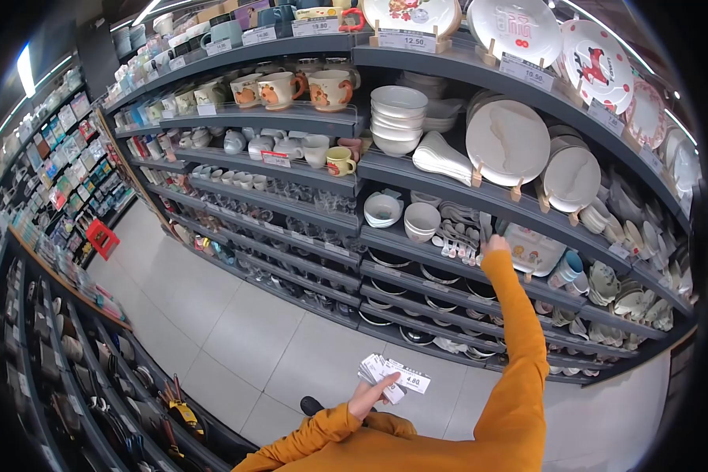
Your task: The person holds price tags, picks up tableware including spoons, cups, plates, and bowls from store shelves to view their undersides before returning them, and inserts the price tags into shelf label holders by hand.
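My left hand [370, 396] is closed on a fanned stack of white printed price labels [392, 376], low in front of my body; one label reads 4.80. My right arm stretches out to a middle shelf. At its end my right hand [495, 245] looks closed, beside a bunch of spoons [460, 236] and a slim grey utensil [486, 226]. Its fingertips are too small to show what they grip. Just right of that hand stands a rectangular plate with a printed picture [533, 250].
White bowls [422, 220] sit left of the spoons. Round plates on wooden stands [508, 141] line the shelf above. Mugs [279, 90] and glassware fill the left shelves. Behind me runs another shelf rack [79, 377]. A red stool [101, 238] stands on the tiled floor.
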The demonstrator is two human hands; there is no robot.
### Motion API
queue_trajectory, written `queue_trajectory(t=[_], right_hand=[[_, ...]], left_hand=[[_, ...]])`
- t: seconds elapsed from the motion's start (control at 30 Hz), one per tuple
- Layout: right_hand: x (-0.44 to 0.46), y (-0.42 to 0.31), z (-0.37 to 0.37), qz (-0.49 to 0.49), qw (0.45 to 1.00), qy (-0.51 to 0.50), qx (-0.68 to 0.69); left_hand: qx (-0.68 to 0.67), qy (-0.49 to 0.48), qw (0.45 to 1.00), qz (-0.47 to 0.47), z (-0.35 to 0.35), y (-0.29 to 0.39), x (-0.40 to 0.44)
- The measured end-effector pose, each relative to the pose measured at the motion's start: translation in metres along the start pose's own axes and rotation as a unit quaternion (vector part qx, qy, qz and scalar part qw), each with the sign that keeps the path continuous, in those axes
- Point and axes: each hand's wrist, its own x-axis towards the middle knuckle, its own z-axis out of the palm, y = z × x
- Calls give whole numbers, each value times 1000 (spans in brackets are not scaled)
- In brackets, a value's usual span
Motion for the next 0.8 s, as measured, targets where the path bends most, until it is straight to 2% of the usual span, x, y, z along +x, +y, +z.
queue_trajectory(t=[0.07, 0.13, 0.17, 0.2, 0.27, 0.33, 0.47, 0.63, 0.8], right_hand=[[-36, 3, -4, -36, 998, 53, -11], [-81, 3, -6, -72, 993, 54, 78], [-103, 3, -6, -79, 981, 2, 175], [-128, 1, -4, -86, 957, -52, 271], [-183, -12, 3, -62, 872, -115, 472], [-228, -30, -2, -66, 799, -136, 582], [-277, -64, -42, 50, 700, -199, 684], [-286, -74, -77, 40, 657, -147, 738], [-285, -81, -107, 15, 643, -136, 754]], left_hand=[[-3, -4, 1000, 2, 0, 0, 2], [-3, -11, 1000, 8, -1, 3, 2], [-4, -12, 1000, 10, -1, 4, 3], [-6, -11, 1000, 10, 0, 6, 2], [-10, -18, 1000, 7, 2, 9, 0], [-11, -35, 999, -1, 4, 15, -3], [28, -105, 994, 9, 12, 27, -13], [36, -147, 988, 11, 25, 34, -18], [16, -150, 989, 1, 33, 31, -24]])
